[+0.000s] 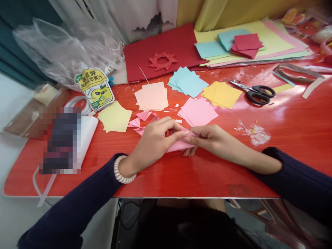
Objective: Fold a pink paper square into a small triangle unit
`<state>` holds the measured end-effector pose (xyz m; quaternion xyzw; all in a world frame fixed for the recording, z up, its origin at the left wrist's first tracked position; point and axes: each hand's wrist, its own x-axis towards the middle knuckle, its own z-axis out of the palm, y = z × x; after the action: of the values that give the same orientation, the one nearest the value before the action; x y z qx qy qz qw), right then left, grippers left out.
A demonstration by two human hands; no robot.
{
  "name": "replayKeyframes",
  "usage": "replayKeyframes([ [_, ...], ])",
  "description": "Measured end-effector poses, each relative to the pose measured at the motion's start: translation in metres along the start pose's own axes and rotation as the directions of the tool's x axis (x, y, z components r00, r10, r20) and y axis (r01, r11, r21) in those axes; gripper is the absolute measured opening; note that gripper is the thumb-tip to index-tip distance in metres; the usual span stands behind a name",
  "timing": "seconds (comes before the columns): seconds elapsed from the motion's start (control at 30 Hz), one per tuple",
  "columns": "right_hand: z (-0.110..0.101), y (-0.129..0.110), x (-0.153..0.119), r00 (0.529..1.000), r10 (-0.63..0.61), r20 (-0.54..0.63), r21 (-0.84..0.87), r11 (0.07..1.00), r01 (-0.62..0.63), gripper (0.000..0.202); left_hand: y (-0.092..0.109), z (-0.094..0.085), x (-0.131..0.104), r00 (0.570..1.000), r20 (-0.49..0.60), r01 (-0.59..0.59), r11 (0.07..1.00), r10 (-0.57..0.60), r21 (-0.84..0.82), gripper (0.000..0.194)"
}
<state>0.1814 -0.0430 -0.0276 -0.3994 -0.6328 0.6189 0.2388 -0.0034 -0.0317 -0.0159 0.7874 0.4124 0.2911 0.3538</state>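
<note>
Between my two hands, just above the red table, is a folded piece of pink paper. My left hand is closed on it, with thumb and fingers pinching its upper edge. From the other side my right hand pinches the same paper, some fingers curled beneath it. My fingers hide part of the folds. Small folded pink paper pieces lie behind my left hand. Close beyond my hands is a stack of pink square sheets.
Square paper stacks in yellow, peach, blue and orange-yellow lie around. Black-handled scissors rest at right, near white scraps. A red folded paper ring lies on dark red card. A drink pouch stands left.
</note>
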Motion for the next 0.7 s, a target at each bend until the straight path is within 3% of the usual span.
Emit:
replayKeyframes([
  [0.7, -0.0002, -0.0054, -0.0017, 0.998, 0.052, 0.042, -0.031, 0.998, -0.05, 0.027, 0.0029, 0.0001, -0.0006, 0.999, 0.002, 0.034, 0.999, -0.034, -0.005, 0.017],
])
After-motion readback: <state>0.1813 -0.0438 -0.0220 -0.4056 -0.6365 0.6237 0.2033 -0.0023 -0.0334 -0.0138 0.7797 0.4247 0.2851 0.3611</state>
